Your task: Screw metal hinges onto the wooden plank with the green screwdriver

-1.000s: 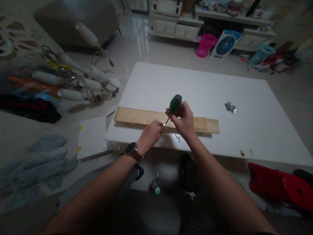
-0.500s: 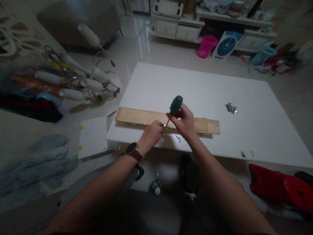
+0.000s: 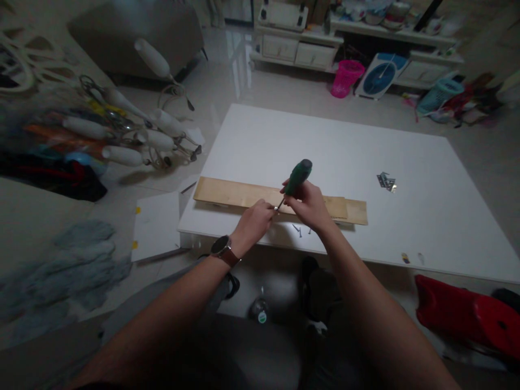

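Observation:
My right hand (image 3: 311, 205) is closed around a screwdriver with a green handle (image 3: 298, 176). Its shaft slants down and left to a small metal piece (image 3: 277, 208) at the near edge of a wooden board (image 3: 227, 193). Pinched fingers of my left hand (image 3: 254, 221) steady that metal piece, which looks like a small bracket; its exact shape is partly hidden. The board lies lengthwise along the near side of a white tabletop (image 3: 325, 141). Several loose screws (image 3: 298, 231) rest on the white surface just below my right hand.
A pile of metal brackets (image 3: 387, 182) lies on the right of the tabletop. Small bits (image 3: 405, 258) sit near its front edge. A red plastic stool (image 3: 459, 309) stands at lower right, a bottle (image 3: 260, 311) on the floor below, and lamp parts (image 3: 152, 141) at left.
The screwdriver handle has tilted further to the right, and my right hand has turned with it. My left hand stays at the metal piece. The view has shifted slightly.

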`<control>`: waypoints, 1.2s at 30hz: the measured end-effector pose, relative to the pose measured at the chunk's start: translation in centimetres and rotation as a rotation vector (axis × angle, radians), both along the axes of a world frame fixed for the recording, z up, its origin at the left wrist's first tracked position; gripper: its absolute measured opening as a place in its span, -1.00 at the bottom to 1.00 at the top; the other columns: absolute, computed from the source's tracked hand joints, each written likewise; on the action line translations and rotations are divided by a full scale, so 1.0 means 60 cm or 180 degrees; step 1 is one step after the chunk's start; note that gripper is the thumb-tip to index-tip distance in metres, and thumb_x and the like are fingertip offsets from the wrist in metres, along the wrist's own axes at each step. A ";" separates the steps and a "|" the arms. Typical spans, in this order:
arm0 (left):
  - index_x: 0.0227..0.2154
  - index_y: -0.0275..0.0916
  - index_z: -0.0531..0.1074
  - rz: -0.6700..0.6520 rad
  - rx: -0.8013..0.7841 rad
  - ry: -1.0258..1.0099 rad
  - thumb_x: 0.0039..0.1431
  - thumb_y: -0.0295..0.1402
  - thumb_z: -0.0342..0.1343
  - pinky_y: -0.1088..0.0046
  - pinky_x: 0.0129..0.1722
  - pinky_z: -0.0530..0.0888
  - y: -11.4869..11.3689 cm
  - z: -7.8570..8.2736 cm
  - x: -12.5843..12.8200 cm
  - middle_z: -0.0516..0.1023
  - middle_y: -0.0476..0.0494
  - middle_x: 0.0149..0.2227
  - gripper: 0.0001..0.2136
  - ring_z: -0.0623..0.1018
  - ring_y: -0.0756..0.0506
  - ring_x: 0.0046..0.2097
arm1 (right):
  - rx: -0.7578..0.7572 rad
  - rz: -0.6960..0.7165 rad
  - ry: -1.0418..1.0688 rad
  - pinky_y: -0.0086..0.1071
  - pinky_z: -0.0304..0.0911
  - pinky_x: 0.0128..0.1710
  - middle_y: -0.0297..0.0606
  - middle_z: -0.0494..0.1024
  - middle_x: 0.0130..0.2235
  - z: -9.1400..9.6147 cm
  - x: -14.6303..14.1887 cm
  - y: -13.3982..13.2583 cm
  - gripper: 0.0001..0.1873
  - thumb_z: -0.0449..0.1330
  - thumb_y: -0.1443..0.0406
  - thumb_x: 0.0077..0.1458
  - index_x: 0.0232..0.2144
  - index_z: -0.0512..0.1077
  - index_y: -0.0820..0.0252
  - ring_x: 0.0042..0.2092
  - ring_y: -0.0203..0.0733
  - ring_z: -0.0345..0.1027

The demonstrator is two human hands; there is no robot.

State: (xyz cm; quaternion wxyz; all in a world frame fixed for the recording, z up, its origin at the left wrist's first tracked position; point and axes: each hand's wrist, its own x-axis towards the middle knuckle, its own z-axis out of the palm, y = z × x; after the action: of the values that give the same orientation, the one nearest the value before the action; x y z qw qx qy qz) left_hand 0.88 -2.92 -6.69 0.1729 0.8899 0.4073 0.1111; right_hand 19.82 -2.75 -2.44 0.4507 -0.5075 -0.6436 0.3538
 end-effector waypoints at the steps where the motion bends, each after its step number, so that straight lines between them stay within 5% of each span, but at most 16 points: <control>1: -0.16 -0.27 0.65 0.0000 0.0000 0.0008 0.33 -0.60 0.07 0.27 0.08 0.56 0.000 0.001 0.000 0.66 -0.25 -0.09 -0.74 0.56 -0.20 0.05 | -0.0037 0.0030 -0.0017 -0.18 0.47 -0.27 -0.18 0.68 -0.22 -0.002 0.002 0.000 -0.73 0.26 0.28 0.12 -0.10 0.46 0.16 -0.30 -0.13 0.56; 10: -0.15 -0.24 0.65 0.0005 -0.0022 -0.0076 0.34 -0.57 0.11 0.29 0.09 0.57 0.001 -0.001 -0.002 0.65 -0.23 -0.07 -0.77 0.56 -0.18 0.06 | -0.0048 0.0325 -0.0196 -0.21 0.48 -0.23 -0.19 0.69 -0.24 -0.006 0.006 -0.003 -0.66 0.23 0.29 0.20 0.04 0.46 0.12 -0.28 -0.12 0.60; 17: -0.15 -0.26 0.66 0.0172 -0.0154 0.0056 0.36 -0.58 0.05 0.29 0.04 0.57 -0.002 0.008 0.001 0.64 -0.25 -0.10 -0.74 0.58 -0.19 0.03 | 0.0301 -0.0028 -0.0837 -0.32 0.24 -0.36 -0.31 0.55 -0.42 -0.015 -0.004 0.002 -0.91 0.30 0.26 0.14 -0.29 0.52 0.13 -0.41 -0.21 0.36; 20: -0.14 -0.24 0.66 0.0201 -0.0143 -0.0019 0.36 -0.58 0.05 0.30 0.04 0.57 -0.002 0.006 0.001 0.63 -0.24 -0.08 -0.73 0.59 -0.19 0.04 | 0.0316 -0.0047 -0.0799 -0.32 0.22 -0.38 -0.33 0.51 -0.45 -0.018 -0.010 0.002 -0.86 0.28 0.21 0.16 -0.39 0.46 0.13 -0.44 -0.23 0.34; 24: -0.13 -0.24 0.66 0.0182 -0.0156 -0.0060 0.36 -0.58 0.07 0.30 0.06 0.58 -0.001 0.003 0.001 0.65 -0.24 -0.06 -0.74 0.58 -0.19 0.07 | 0.0056 0.0075 -0.0602 -0.34 0.29 -0.39 -0.32 0.56 -0.44 -0.014 -0.013 0.001 -0.91 0.24 0.27 0.16 -0.28 0.49 0.15 -0.44 -0.22 0.44; 31: -0.13 -0.26 0.66 0.0061 -0.0120 -0.0026 0.38 -0.56 0.07 0.27 0.10 0.58 -0.001 0.005 0.000 0.66 -0.25 -0.05 -0.75 0.57 -0.20 0.09 | -0.0103 0.0297 -0.0320 -0.29 0.45 -0.32 -0.19 0.70 -0.26 -0.015 0.000 0.001 -0.72 0.23 0.32 0.14 -0.07 0.51 0.17 -0.33 -0.15 0.61; 36: -0.12 -0.23 0.67 0.0101 -0.0117 -0.0013 0.37 -0.56 0.08 0.29 0.06 0.59 -0.002 0.010 0.001 0.66 -0.24 -0.06 -0.74 0.57 -0.18 0.06 | 0.0021 -0.0034 -0.0653 -0.29 0.35 -0.35 -0.27 0.65 -0.39 -0.020 -0.001 0.003 -0.78 0.32 0.29 0.10 -0.16 0.55 0.15 -0.38 -0.13 0.54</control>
State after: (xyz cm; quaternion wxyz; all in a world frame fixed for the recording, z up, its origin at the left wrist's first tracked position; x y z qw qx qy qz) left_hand 0.96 -3.07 -6.09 0.1883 0.8798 0.4229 0.1081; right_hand 19.74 -2.59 -3.66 0.3860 -0.5430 -0.6847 0.2955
